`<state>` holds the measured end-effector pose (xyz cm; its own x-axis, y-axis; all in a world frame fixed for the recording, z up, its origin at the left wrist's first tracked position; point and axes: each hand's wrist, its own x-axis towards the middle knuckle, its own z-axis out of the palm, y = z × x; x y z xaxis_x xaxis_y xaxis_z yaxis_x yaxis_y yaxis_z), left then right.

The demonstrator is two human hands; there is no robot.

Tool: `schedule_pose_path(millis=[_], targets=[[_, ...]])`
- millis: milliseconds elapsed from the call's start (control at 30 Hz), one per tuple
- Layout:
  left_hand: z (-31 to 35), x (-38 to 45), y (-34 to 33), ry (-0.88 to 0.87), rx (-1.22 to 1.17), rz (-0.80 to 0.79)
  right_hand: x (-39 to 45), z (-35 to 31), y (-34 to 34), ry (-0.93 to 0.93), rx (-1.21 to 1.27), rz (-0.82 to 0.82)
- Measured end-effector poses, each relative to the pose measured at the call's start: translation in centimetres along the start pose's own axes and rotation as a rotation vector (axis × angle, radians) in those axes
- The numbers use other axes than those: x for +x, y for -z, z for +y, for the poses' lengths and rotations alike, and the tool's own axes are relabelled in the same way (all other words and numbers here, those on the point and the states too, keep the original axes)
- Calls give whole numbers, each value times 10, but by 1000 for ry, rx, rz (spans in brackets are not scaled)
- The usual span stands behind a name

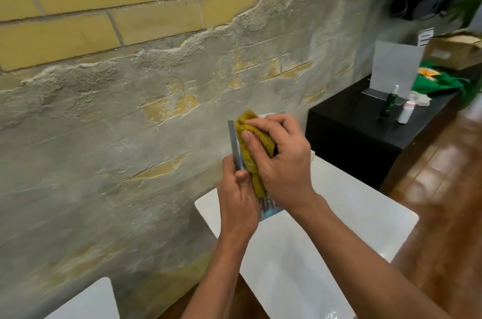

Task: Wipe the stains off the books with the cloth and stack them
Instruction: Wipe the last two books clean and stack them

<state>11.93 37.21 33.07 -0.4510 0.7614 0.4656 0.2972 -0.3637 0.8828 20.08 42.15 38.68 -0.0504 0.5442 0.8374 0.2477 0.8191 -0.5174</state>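
Book [236, 146] held upright above white desk [365, 214]. Left hand [238, 198] grips its lower edge at 6 o'clock. Right hand [280, 159] fingers [260, 124] clench yellow cloth [251, 162] against cover, 3 o'clock side.

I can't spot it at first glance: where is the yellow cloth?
In the head view's centre, the yellow cloth is pressed by the right hand against a book the left hand holds above the white table.

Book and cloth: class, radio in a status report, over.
Left hand grips book upright above white table. Right hand presses yellow cloth on cover. Nothing blocking; no stack in view.
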Motion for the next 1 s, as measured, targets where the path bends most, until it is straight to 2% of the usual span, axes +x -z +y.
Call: schedule_pose_path(millis=[233,533,767,1000], targets=[[4,-21,-17,2,60,-38,-3,13,30,-44,-75,45],[13,-39,-82,281,-145,-49,-12,84,98,-116,-221,73],[14,-43,-161,481,-245,25,-30,182,205,-426,-349,109],[11,-42,-254,656,-465,136,-58,253,306,-627,-352,-31]])
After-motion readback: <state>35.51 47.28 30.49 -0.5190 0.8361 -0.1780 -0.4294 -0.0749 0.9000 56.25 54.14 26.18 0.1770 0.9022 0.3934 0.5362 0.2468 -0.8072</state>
